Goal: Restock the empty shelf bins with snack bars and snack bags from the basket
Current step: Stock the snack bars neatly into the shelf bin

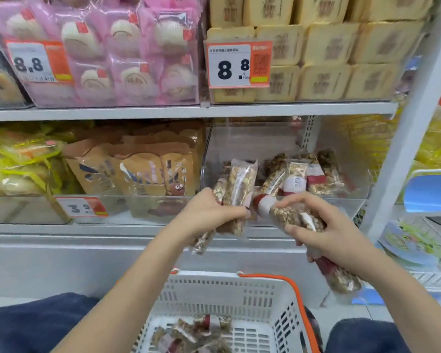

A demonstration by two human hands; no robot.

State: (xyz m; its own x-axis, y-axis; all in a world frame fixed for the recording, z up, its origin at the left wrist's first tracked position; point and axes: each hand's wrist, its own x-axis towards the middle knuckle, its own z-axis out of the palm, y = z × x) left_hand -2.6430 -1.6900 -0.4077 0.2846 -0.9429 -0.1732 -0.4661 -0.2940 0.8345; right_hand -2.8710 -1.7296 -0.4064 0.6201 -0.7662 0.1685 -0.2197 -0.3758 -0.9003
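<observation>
My left hand [209,210] grips a bunch of clear-wrapped nut snack bars [236,184], upright at the front lip of a clear shelf bin [341,200]. My right hand [334,235] holds more snack bars [290,215] with red-and-white labels, lying sideways just in front of the same bin; one end hangs below my wrist. Several bars [301,177] lie inside the bin. Below, between my knees, a white basket [214,291] with orange handles holds several more bars [196,332].
Left of the bin are brown snack bags [143,171] and yellow packs [18,164]. The shelf above carries pink bun packs [122,47] and beige cake packs [329,54] with price tags. A white upright post [413,123] stands to the right.
</observation>
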